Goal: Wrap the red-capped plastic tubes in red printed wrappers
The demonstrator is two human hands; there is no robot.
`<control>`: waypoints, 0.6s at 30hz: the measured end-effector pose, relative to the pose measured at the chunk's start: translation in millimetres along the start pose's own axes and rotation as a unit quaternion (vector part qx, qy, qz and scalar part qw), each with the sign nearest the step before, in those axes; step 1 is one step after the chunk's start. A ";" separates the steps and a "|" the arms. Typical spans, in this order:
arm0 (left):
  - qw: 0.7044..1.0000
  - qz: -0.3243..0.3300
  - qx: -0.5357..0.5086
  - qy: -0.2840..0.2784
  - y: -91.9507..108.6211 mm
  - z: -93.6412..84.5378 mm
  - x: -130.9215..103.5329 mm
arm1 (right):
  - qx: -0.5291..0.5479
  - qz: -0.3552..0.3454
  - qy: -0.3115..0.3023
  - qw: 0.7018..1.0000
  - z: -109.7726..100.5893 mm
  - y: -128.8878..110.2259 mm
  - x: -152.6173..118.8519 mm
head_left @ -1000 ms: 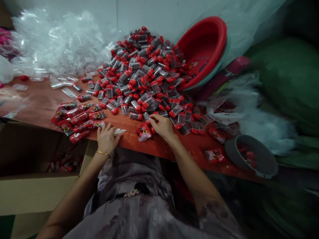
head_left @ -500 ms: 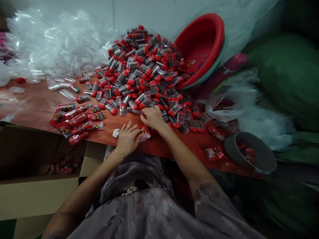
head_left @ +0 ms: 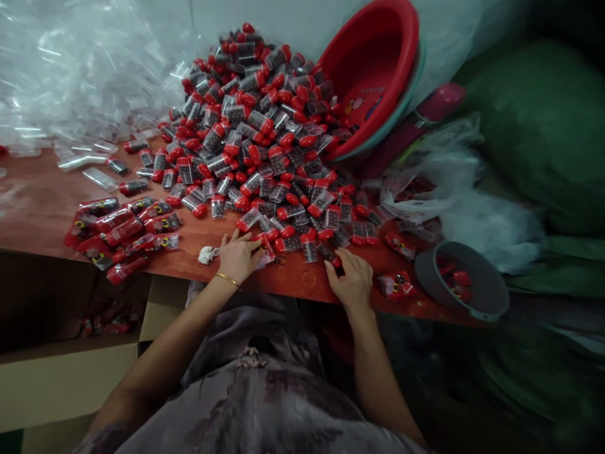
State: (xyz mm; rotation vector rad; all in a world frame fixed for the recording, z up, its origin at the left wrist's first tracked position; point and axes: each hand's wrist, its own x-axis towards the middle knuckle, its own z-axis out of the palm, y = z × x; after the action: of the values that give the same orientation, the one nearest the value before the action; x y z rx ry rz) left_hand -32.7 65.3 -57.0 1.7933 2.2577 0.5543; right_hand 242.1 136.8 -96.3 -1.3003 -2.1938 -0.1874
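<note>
My left hand [head_left: 237,258], with a gold bangle at the wrist, rests at the table's front edge. Its thumb and forefinger close on a small red printed packet [head_left: 268,248], partly hidden by the fingers. Beside that hand lies a crumpled white scrap [head_left: 207,255]. My right hand [head_left: 353,277] is farther right, thumb and fingers apart around a small red-capped end [head_left: 336,261]; no firm grip shows. Just beyond both hands spreads a large heap of clear containers with red caps and dark contents [head_left: 255,132].
Filled red packets [head_left: 125,230] lie left, above an open cardboard box [head_left: 70,372] holding more. Clear empty sleeves [head_left: 99,180] sit behind them. A red basin [head_left: 401,38] leans at the back right. A grey bowl [head_left: 489,302] and another packet [head_left: 396,285] are at right.
My right hand has come away from the heap, back and to the right. Several red-capped containers now lie nearer the front edge. My left hand stays by the packet; the view has shifted slightly.
</note>
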 end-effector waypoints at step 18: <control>0.973 0.035 -0.135 0.184 29.5 -22.4 -33.0 | 0.483 0.193 -0.089 0.849 -0.6 -150.2 22.6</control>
State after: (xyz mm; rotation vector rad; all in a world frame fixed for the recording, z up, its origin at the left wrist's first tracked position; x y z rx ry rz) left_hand -7.2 35.3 -26.8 1.7509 2.2033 1.2335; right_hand 107.9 76.2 -58.7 -1.0995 -1.6629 1.0940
